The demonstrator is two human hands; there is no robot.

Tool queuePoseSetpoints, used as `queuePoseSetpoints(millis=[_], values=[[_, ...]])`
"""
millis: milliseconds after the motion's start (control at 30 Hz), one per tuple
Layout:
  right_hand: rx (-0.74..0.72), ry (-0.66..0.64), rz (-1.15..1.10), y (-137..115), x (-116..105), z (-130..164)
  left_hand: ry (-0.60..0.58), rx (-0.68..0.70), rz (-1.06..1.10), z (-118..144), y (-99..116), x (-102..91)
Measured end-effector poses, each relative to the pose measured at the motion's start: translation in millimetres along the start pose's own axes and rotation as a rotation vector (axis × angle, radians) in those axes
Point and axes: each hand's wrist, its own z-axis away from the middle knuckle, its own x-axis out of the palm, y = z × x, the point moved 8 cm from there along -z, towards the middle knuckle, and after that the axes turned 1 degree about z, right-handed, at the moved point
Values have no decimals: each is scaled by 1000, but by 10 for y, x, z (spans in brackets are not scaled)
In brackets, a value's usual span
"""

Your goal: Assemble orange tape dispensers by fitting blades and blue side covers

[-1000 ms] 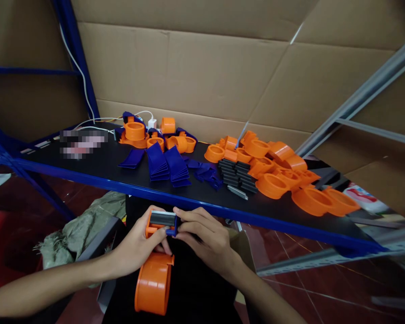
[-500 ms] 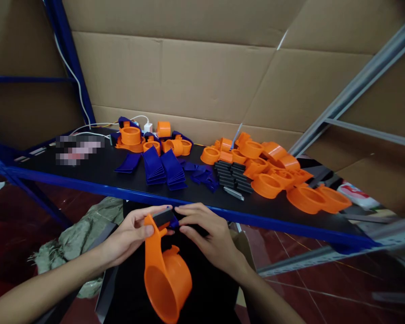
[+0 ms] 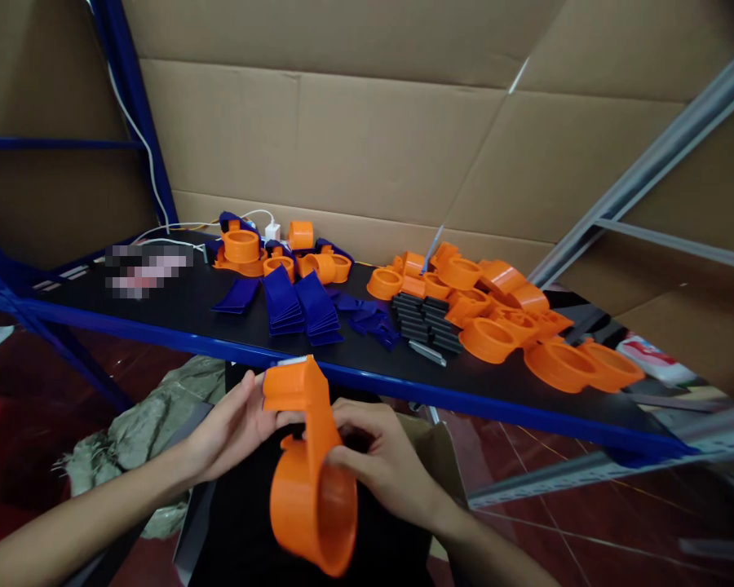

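An orange plastic tape dispenser (image 3: pixel 311 489) hangs in front of me over my lap, its ring end low and its narrow head (image 3: pixel 286 387) up near the shelf edge. A toothed pale strip shows along the top of the head. My right hand (image 3: pixel 385 456) grips the dispenser's arm between thumb and fingers. Around the left side of the head is my left hand (image 3: pixel 229 428), thumb up, its fingertips partly hidden behind the orange plastic.
On the black shelf (image 3: pixel 183 314) lie blue curved plates (image 3: pixel 281 302), small blue parts (image 3: pixel 367 318), stacked black blocks (image 3: pixel 425 322) and a grey utility knife (image 3: pixel 426 353). Several orange dispenser bodies (image 3: pixel 489 338) are piled at right, others (image 3: pixel 241 247) at the back. A blue rail (image 3: pixel 404 383) edges the shelf.
The dispenser has been turned around, so its head now points left and the black block on it no longer shows. My right hand has moved onto its arm.
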Motion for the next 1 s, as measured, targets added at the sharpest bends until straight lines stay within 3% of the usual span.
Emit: queuePoseSetpoints(millis=[67,133,267,367,467,600,667,833,1000], values=[[114,-94,-277,99,88,-9,-88,-17,48,4,-22,70],[186,-164,-380,143,193,-4,-125,-8,24,21,-36,74],[199,-333,-159,91,308,-2,-104,-12,4,71,-77,-74],[139,-478,129,-29,194,-29,-62,4,22,87,-81,-214],[96,-366,373,-131,-211,-210,-26,-9,56,58,-102,-279],[98,12,721,-145,-856,-648,61,-35,10,-8,-113,-300],[127,163,897,-84,-1067,-907,106,-15,-25,-25,-82,-302],[259,187,1090,251,-1173,-1509,213,40,-95,-19,11,-333],[277,167,1115,386,-1130,-1700,267,41,-111,-39,20,-376]])
